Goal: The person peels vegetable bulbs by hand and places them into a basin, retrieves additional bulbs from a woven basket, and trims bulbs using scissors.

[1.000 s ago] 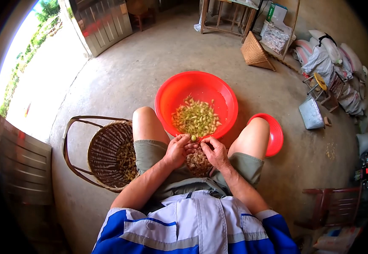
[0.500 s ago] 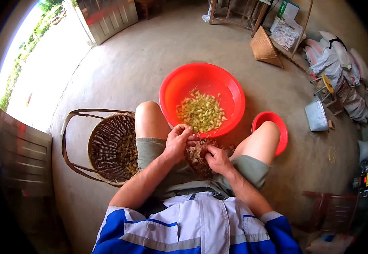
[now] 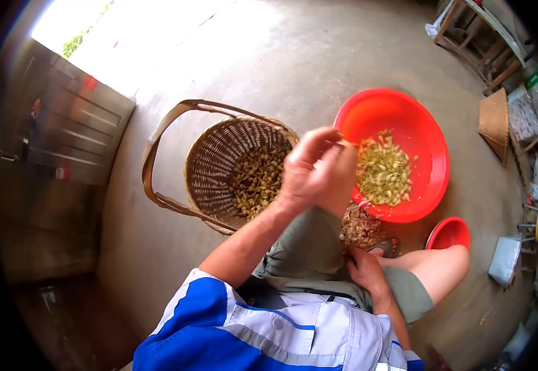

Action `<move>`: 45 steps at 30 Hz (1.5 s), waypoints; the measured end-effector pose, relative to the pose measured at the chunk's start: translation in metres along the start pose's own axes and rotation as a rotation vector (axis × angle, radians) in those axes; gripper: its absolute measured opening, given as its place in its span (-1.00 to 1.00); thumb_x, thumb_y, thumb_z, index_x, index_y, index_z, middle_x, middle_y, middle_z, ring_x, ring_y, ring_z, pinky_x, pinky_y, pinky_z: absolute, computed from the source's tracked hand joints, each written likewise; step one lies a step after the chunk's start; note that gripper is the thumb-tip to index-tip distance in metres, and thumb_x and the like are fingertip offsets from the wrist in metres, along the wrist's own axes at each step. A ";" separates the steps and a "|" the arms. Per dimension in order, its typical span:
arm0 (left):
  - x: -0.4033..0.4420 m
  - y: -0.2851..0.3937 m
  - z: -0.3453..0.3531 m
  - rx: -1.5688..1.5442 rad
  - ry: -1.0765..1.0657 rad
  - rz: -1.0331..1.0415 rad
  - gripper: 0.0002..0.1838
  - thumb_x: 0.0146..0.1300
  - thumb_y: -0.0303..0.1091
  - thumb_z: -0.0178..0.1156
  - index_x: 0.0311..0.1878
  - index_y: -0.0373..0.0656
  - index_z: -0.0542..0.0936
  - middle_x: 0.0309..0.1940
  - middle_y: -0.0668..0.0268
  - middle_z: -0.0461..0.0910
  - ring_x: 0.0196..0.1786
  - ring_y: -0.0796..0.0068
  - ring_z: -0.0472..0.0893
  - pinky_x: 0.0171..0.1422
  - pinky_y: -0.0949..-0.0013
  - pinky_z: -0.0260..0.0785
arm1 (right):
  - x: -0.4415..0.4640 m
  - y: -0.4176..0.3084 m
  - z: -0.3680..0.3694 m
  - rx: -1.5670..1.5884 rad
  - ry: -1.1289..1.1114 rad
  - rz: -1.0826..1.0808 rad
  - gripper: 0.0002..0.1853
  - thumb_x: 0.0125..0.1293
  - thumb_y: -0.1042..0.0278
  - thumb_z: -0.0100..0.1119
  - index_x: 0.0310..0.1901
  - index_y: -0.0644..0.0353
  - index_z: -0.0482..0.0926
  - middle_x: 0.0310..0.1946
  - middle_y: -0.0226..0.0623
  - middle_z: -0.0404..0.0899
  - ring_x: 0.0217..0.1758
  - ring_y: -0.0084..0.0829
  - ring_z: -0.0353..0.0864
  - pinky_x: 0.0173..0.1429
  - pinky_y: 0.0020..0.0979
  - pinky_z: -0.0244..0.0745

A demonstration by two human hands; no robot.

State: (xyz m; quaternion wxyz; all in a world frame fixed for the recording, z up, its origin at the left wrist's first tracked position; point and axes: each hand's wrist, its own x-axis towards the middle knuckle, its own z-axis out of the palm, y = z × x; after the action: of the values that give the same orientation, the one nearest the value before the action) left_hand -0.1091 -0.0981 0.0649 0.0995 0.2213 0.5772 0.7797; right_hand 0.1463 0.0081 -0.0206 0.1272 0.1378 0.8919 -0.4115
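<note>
My left hand [image 3: 309,176] is raised over my left knee, between the basket and the basin, slightly blurred. Its fingers are curled towards the thumb; whether anything is in them is hidden. Low between my legs, my right hand [image 3: 366,269] is closed beside a heap of dry brown peelings [image 3: 361,227]; what it grips cannot be made out. On my left a wicker basket [image 3: 210,148] with an arched handle holds many small yellow-brown bulbs [image 3: 256,179]. Beyond my knees, a red plastic basin [image 3: 426,157] contains pale, peeled-looking bulbs [image 3: 383,173].
A smaller red basin [image 3: 451,234] stands by my right knee. Further right are a metal bucket [image 3: 504,261], a woven conical basket [image 3: 493,123] and a wooden stand [image 3: 479,43]. A panelled door [image 3: 80,117] stands at the left, beside a bright doorway.
The view has turned left towards the wicker basket. My left hand has come away from the peelings and risen over my left knee. My right hand stays low by the peelings.
</note>
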 end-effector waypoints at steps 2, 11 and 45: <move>0.015 -0.010 -0.051 -0.044 0.216 -0.134 -0.77 0.40 -0.52 0.09 0.09 -0.23 0.51 -0.11 0.31 0.62 -0.14 0.59 0.62 -0.04 0.51 0.50 | 0.011 0.009 0.013 0.050 -0.054 -0.060 -0.78 0.18 0.46 0.05 -0.15 0.29 0.56 -0.26 0.12 0.60 -0.15 0.14 0.59 -0.08 -0.05 0.49; -0.062 -0.175 -0.153 0.905 0.494 -0.733 -0.71 0.18 -0.27 0.16 -0.08 -0.18 0.63 -0.16 0.05 0.68 -0.04 0.10 0.65 0.10 0.16 0.46 | 0.038 0.027 0.018 0.069 -0.273 0.051 -0.59 0.14 0.44 0.23 0.07 0.27 0.57 0.02 0.07 0.61 0.09 -0.09 0.61 0.16 -0.26 0.48; -0.069 -0.239 -0.148 0.887 0.122 -0.654 -0.62 0.08 -0.36 0.24 0.02 -0.20 0.59 -0.20 0.08 0.65 -0.13 0.10 0.64 0.01 0.21 0.49 | 0.048 0.016 0.005 0.162 -0.230 0.123 -0.74 0.31 0.35 0.02 -0.04 0.25 0.56 -0.11 0.11 0.61 0.02 0.11 0.57 0.06 -0.16 0.48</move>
State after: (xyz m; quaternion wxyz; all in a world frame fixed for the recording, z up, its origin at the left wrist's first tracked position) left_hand -0.1407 -0.1778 -0.2116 0.1999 0.0058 0.8936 0.4019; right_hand 0.1079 0.0208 -0.0510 0.2420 0.1538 0.8253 -0.4864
